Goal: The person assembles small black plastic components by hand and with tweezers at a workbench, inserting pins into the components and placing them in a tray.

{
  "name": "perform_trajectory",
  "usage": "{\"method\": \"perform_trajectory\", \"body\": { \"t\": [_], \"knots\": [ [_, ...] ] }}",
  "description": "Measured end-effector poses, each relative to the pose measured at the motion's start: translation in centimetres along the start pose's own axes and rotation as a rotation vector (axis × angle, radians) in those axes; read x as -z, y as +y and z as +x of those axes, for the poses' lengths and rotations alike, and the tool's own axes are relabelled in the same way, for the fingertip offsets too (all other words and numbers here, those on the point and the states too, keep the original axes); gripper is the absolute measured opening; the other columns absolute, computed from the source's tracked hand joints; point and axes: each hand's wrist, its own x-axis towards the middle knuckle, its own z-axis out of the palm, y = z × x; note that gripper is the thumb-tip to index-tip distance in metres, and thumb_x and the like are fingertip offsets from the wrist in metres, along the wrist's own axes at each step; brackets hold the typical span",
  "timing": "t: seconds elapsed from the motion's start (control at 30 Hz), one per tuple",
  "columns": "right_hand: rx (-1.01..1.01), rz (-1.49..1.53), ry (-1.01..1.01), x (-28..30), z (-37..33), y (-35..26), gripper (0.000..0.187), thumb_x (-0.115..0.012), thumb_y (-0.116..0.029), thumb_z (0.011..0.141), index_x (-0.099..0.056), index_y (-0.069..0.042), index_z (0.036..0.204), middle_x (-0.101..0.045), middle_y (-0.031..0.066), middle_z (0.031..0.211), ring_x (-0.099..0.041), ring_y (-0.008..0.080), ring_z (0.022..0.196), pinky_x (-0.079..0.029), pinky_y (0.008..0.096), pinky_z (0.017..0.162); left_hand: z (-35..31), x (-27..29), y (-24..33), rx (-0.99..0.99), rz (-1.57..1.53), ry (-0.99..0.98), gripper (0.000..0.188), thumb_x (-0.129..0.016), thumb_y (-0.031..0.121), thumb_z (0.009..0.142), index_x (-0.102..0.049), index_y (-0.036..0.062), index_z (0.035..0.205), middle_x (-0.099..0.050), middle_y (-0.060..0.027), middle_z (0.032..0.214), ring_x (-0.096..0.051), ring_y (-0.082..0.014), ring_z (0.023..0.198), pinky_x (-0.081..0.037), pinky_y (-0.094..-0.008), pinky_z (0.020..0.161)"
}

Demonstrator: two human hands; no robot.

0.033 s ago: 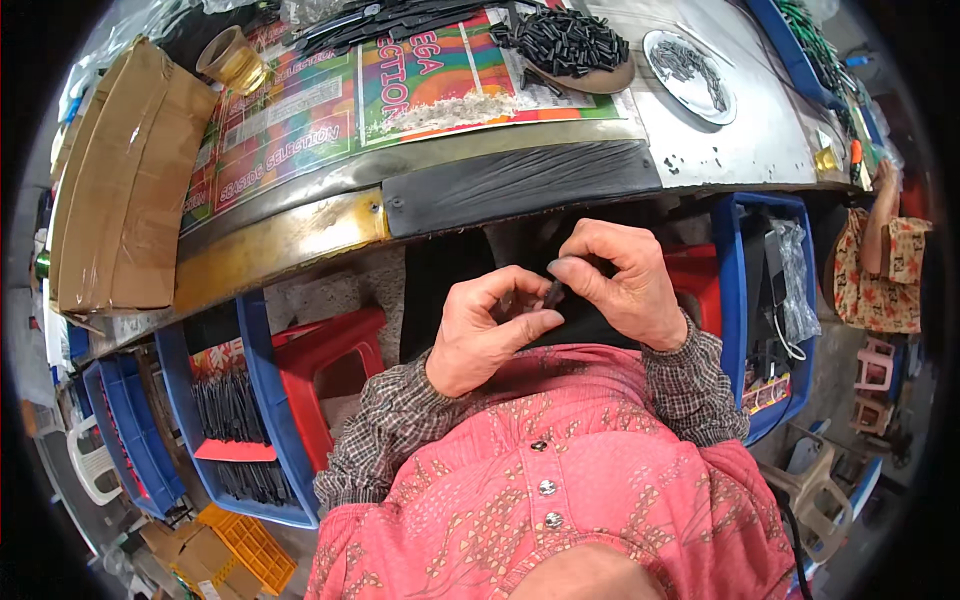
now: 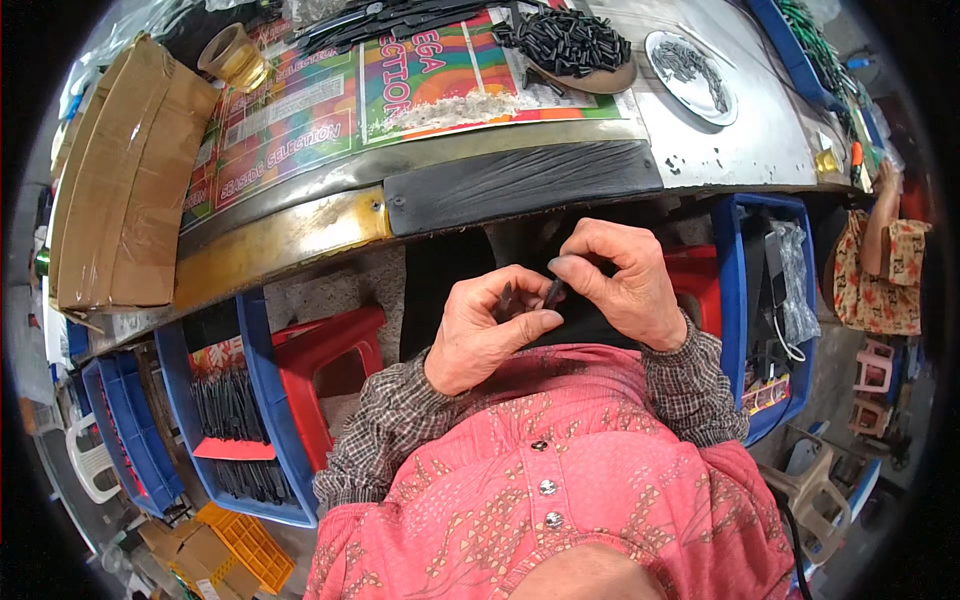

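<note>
My left hand (image 2: 488, 338) and my right hand (image 2: 622, 282) meet over my lap, just below the bench's front edge (image 2: 520, 182). The right thumb and forefinger pinch a small black stick-like piece (image 2: 553, 293). Curled fingers of the left hand hold another small dark piece (image 2: 507, 300) against the palm. The two pieces are close together, nearly touching. Both forearms are in checked cuffs under a pink patterned shirt.
On the bench lie a pile of short black tubes on a round tray (image 2: 572, 42), a white plate of dark bits (image 2: 692, 66), colourful printed sheets (image 2: 400, 90) and a cardboard box (image 2: 120, 190). Blue crates (image 2: 240, 430) and red stools (image 2: 325, 350) stand below. Another person (image 2: 885, 255) sits at right.
</note>
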Motion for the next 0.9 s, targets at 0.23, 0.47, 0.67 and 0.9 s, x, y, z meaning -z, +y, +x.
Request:
{"method": "perform_trajectory", "body": {
  "t": [0.23,0.47,0.67,0.9],
  "knots": [
    [-0.141,0.081,0.01,-0.8,0.1,0.4,0.014,-0.067,-0.008,0.086,-0.06,0.003,0.08,-0.055,0.0028,0.065,-0.051,0.0055,0.058,-0.041,0.0226,0.05,-0.5,0.7,0.8,0.186,-0.165,-0.051,0.02,-0.067,0.013,0.089,-0.062,-0.0002,0.104,-0.064,-0.001,0.083,-0.056,-0.0024,0.071,-0.043,-0.0157,0.06],
    [-0.209,0.08,0.031,-0.6,0.3,-1.0,0.013,-0.066,-0.007,0.084,-0.06,0.003,0.078,-0.056,0.005,0.063,-0.052,0.0089,0.056,-0.042,0.0237,0.051,-2.0,1.8,4.2,0.074,0.344,0.065,0.017,-0.067,0.003,0.084,-0.064,-0.002,0.1,-0.066,-0.002,0.082,-0.059,-0.005,0.071,-0.047,-0.0184,0.065],
    [-0.101,0.048,0.067,0.1,0.8,-1.5,0.015,-0.068,-0.009,0.082,-0.06,0.003,0.077,-0.056,0.0076,0.066,-0.051,0.0149,0.057,-0.04,0.0272,0.052,-3.1,4.6,10.2,-0.223,0.816,0.49,0.024,-0.075,0.006,0.077,-0.064,0.0004,0.098,-0.065,-0.0066,0.073,-0.057,-0.0079,0.06,-0.045,-0.0242,0.056],
    [0.009,-0.018,0.099,0.7,1.6,-1.6,0.015,-0.07,-0.009,0.081,-0.061,0.002,0.077,-0.055,0.0067,0.066,-0.05,0.0145,0.056,-0.039,0.0268,0.051,-1.2,8.6,12.6,-0.333,1.161,0.635,0.017,-0.069,0.002,0.076,-0.062,0.0,0.092,-0.066,-0.0145,0.082,-0.065,-0.0276,0.07,-0.049,-0.0334,0.063]
  ]
}}
